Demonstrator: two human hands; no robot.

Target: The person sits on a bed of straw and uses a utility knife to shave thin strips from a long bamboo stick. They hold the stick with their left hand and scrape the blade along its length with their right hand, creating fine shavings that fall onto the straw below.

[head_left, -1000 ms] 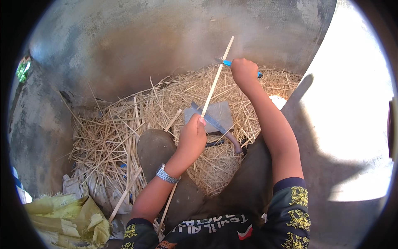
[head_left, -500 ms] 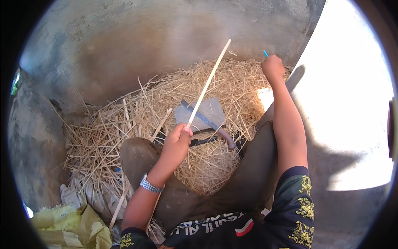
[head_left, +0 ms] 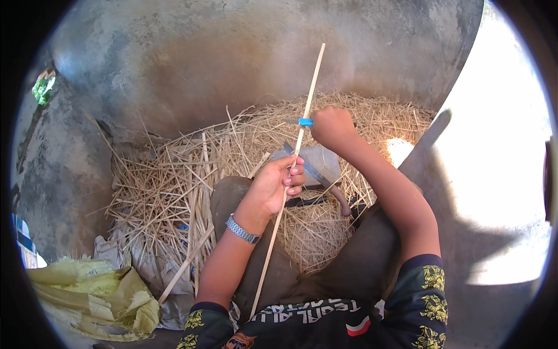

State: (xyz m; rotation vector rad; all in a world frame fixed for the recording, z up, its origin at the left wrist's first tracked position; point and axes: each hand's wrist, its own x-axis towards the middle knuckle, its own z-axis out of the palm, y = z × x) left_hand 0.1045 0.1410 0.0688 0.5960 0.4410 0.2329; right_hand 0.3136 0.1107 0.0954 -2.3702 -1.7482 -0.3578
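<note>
A long, thin pale bamboo strip (head_left: 314, 81) slants from my lap up toward the wall. My left hand (head_left: 278, 183) is closed round its middle, thumb on top and fingertips showing. Just above that grip, my right hand (head_left: 334, 128) is closed on a small knife (head_left: 305, 122). Its blue part lies against the strip, and a short grey blade shows to the left. Most of the knife's handle is hidden in the fist. Below, a large knife (head_left: 317, 174) with a brown curved handle rests across a grey block (head_left: 328, 160).
Straw-like shavings (head_left: 250, 136) and loose strips cover the ground around my legs. A grey concrete wall (head_left: 232, 58) curves across the far side. At the lower left lies a torn yellow-green sack (head_left: 99, 302). Bright sunlight falls on the right-hand surface (head_left: 505, 174).
My right hand has come back left and nearer, bringing the knife against the strip. My left hand has turned palm up, and the strip now extends down to my lap. The view has shifted slightly.
</note>
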